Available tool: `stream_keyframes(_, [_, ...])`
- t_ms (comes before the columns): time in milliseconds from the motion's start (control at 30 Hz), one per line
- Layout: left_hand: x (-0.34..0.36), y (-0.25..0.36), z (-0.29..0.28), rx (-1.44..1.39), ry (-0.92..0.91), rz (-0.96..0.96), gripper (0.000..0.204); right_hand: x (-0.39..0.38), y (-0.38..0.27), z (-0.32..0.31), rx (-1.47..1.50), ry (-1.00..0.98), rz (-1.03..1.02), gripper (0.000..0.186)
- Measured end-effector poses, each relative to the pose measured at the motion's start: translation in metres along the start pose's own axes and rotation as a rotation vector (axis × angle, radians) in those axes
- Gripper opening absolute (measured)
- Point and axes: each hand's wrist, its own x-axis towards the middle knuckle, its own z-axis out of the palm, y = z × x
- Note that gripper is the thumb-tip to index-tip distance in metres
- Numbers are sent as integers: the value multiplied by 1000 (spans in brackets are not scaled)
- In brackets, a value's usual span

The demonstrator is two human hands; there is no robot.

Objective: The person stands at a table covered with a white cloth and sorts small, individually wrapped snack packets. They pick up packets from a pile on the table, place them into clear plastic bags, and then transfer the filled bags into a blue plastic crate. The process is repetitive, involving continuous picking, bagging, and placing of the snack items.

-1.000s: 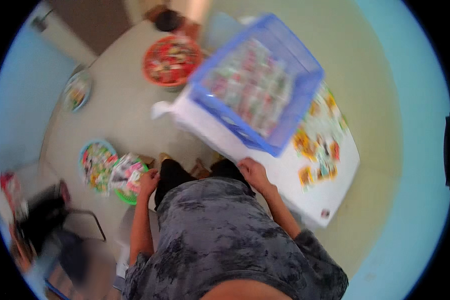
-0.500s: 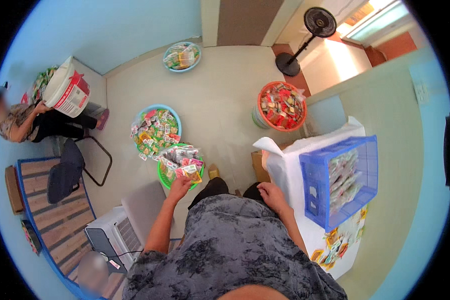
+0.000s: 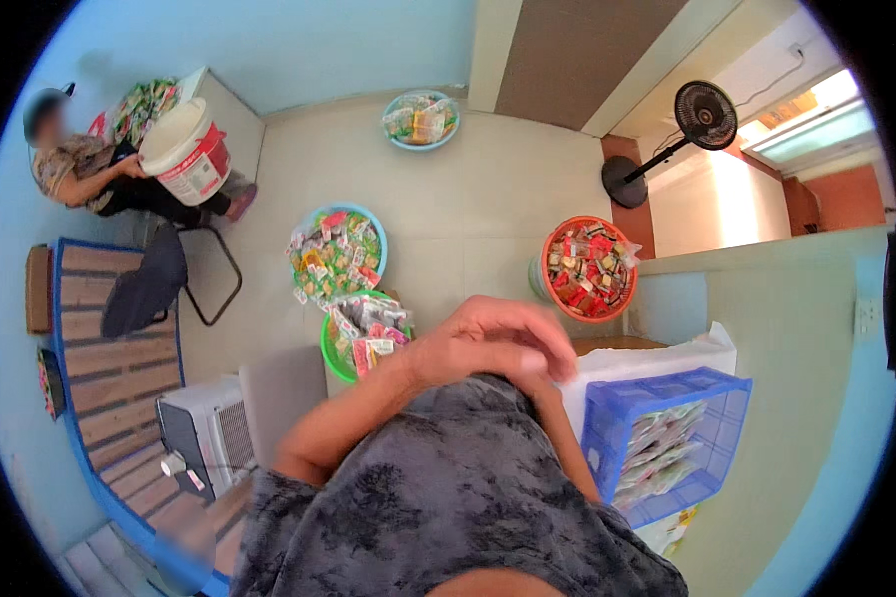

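Currently, one hand point(image 3: 493, 343) is raised in front of the chest, its forearm running down to the lower left, which marks it as the left hand. Its fingers point(image 3: 538, 333) are loosely curled and slightly blurred; whether they hold anything cannot be told. The right hand is hidden behind it; only part of the right forearm point(image 3: 567, 438) shows beside the blue crate point(image 3: 657, 398).

Crate position: at the person's right, on a white table point(image 3: 647, 360), loaded with clear packets point(image 3: 662, 453).

Items on the floor ahead:
- Green basin point(image 3: 334, 353), just beside the left forearm, filled with wrapped snacks point(image 3: 368, 328).
- Light-blue basin point(image 3: 373, 224), touching the green one on its far side, also filled with packets.
- Orange basin point(image 3: 558, 298), near the crate's far end, filled with red and yellow packets.
- A third blue basin point(image 3: 420, 139), well apart, near the far wall.

At far left, another person point(image 3: 80, 169) sits holding a white bucket point(image 3: 184, 149). A black chair point(image 3: 154, 284) stands near them. A standing fan point(image 3: 702, 114) is at upper right.
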Motion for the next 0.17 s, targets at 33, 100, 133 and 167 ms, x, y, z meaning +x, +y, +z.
stream_keyframes(33, [17,13,16,-74,-146,0,23,8,-5,-13,-56,-110,181,28])
stream_keyframes(100, [33,25,42,-216,-336,-11,27,36,-31,-42,-183,-398,513,39])
stream_keyframes(133, [41,27,55,-285,-403,-39,28,56,-47,-57,-255,-549,673,45])
stream_keyframes(167, [37,23,57,-288,-346,-13,28,54,-44,-52,-259,-612,657,45])
